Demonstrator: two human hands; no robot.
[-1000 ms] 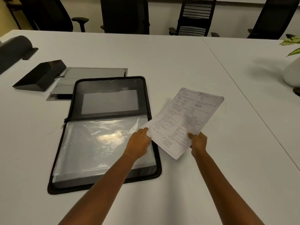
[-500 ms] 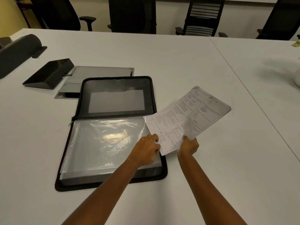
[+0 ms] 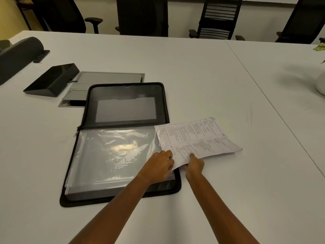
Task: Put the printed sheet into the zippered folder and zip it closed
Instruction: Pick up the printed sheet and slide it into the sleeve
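The zippered folder [image 3: 121,141] lies open flat on the white table [image 3: 202,76], its dark pocketed half farther from the person and its near half covered by a clear plastic sleeve [image 3: 112,155] that catches a glare. The zipper pull [image 3: 76,133] hangs at the left end of the spine, so the zip is fully undone.

The printed sheet [image 3: 197,138] sits to the right of the folder, mostly over bare table, with only its left corner reaching over the folder's right edge near the spine. Its long axis runs roughly left to right, slightly raised at the near edge where it is held.

The right hand [image 3: 194,165] grips the sheet's near-left edge, thumb on top and fingers beneath. The left hand [image 3: 159,166] rests on the right margin of the sleeve, fingers curled at the sleeve's edge just beside the paper; whether it pinches the plastic or only presses on it I cannot tell.

What the next move turns on: the sleeve's right edge lies directly left of the sheet's leading short edge, with the left hand between them. The sheet likely has to travel leftward along its own long axis, the right hand feeding while the left holds or lifts the plastic. Closing and zipping are not yet begun.
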